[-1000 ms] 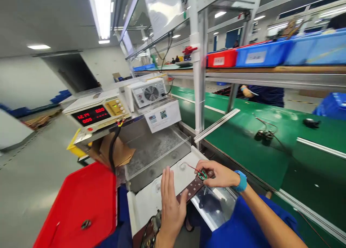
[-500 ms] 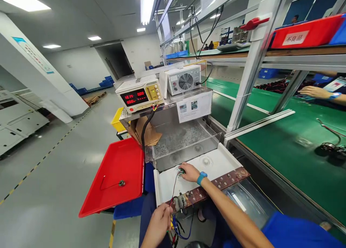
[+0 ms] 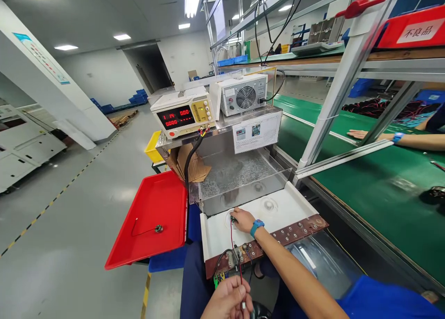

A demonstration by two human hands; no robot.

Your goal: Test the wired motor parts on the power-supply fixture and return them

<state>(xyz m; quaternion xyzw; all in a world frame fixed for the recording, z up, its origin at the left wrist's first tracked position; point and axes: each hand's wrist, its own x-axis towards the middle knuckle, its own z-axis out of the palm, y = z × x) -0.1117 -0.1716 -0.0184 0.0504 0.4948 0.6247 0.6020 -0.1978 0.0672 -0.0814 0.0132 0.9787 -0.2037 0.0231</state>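
Note:
In the head view, my right hand point(image 3: 244, 220), with a blue band at the wrist, is closed around a small green circuit board point(image 3: 233, 219) over the white tray point(image 3: 292, 203). Fingers cover most of the board. A thin red and dark wire point(image 3: 232, 238) runs from it down to my left hand point(image 3: 229, 296). That hand pinches the wire near its end, where a small white connector point(image 3: 244, 305) pokes out below the fingers. Between the hands lies a brown strip point(image 3: 288, 235) studded with metal screws, with probes and clip leads at its left part.
A red tray point(image 3: 153, 207) on the left holds a similar round board point(image 3: 158, 228) with a wire. Beyond the white tray stands a power supply point(image 3: 182, 114) with red digits on a metal shelf. To the right, a co-worker's arm point(image 3: 413, 140) reaches over a green work surface point(image 3: 365, 175).
My left hand has moved right and nearer to me, drawing the wire along past the brown strip. My right hand stays at the board. The co-worker's arm now reaches farther left.

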